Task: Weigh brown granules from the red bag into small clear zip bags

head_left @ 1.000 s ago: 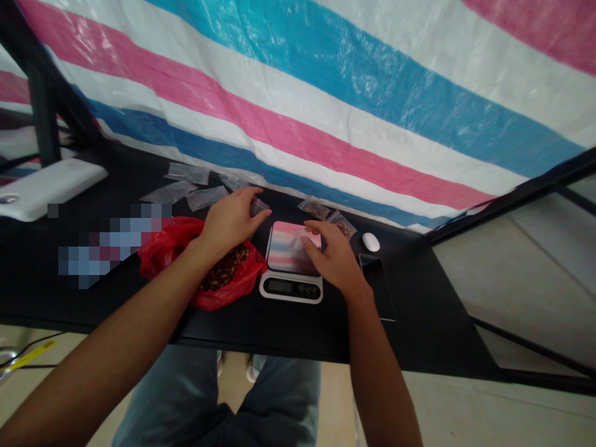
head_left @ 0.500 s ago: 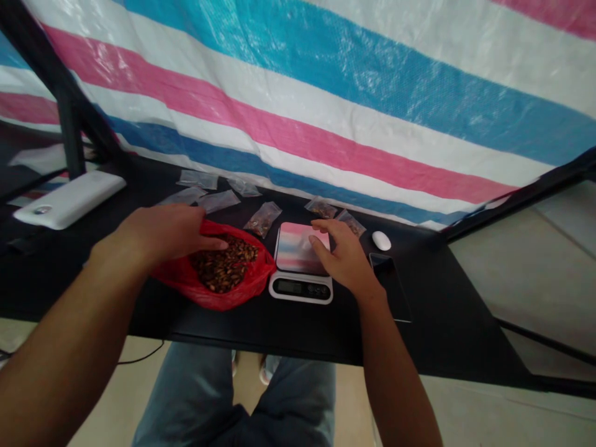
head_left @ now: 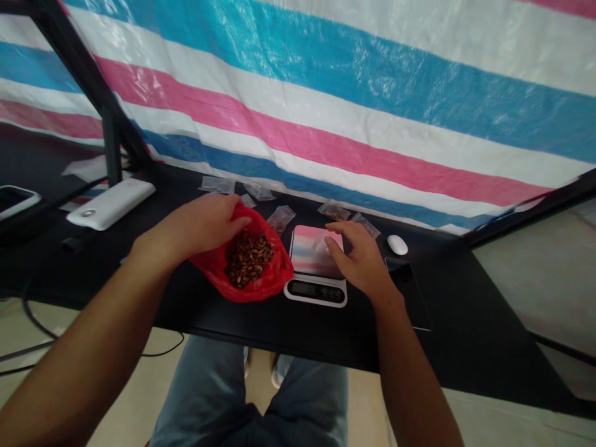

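I am gripping the rim of a red plastic bag with my left hand, fingers curled over it, and the bag is sitting on the black table, holding a heap of dark brown pieces (seeds of some sort, I can't tell which). My right hand is lying open, fingers spread, on the platform of a digital kitchen scale, just beside the bag. Small clear zip bags are lying behind the scale, and a white computer mouse is sitting to its right.
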`<state>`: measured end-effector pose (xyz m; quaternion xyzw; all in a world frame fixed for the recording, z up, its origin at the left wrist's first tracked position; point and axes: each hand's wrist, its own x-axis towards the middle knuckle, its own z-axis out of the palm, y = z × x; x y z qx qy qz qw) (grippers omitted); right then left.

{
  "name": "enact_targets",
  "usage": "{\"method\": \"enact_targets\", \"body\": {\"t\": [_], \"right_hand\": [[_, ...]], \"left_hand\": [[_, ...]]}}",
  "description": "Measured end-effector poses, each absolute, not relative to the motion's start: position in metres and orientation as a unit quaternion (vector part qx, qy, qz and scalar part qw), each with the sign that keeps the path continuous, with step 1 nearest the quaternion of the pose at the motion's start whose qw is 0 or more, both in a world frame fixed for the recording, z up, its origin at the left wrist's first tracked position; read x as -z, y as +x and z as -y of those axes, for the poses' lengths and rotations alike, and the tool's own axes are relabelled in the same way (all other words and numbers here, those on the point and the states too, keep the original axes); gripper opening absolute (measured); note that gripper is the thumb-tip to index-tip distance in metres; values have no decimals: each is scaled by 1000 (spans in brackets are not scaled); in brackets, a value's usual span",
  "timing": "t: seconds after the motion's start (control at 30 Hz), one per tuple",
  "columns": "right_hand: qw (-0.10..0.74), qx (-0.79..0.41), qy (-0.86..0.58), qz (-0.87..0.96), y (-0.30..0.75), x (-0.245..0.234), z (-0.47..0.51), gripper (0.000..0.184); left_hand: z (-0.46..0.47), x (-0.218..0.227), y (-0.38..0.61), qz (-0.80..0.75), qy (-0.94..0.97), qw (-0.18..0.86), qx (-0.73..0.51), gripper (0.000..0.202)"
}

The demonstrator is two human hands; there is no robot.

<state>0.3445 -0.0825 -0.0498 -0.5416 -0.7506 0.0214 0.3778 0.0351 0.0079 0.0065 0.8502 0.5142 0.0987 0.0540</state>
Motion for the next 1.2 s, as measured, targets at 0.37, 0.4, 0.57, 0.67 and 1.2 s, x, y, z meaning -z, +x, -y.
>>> {"method": "enact_targets", "body": {"t": [0.37, 0.4, 0.57, 0.67, 1.2], "right_hand": [[380, -27, -538, 752, 344, 52, 82, 25], [382, -26, -538, 751, 344, 52, 82, 25], [393, -17, -544, 741, 346, 52, 82, 26], [400, -17, -545, 737, 346, 51, 81, 27], [455, -37, -554, 696, 350, 55, 78, 40]], "left_hand": [[16, 23, 54, -344, 929, 124, -53, 31], [14, 28, 55, -357, 925, 121, -39, 38], [5, 37, 59, -390, 911, 132, -19, 45], [2, 36, 57, -388, 910, 142, -36, 31], [-16, 24, 40, -332, 930, 155, 34, 31]]}}
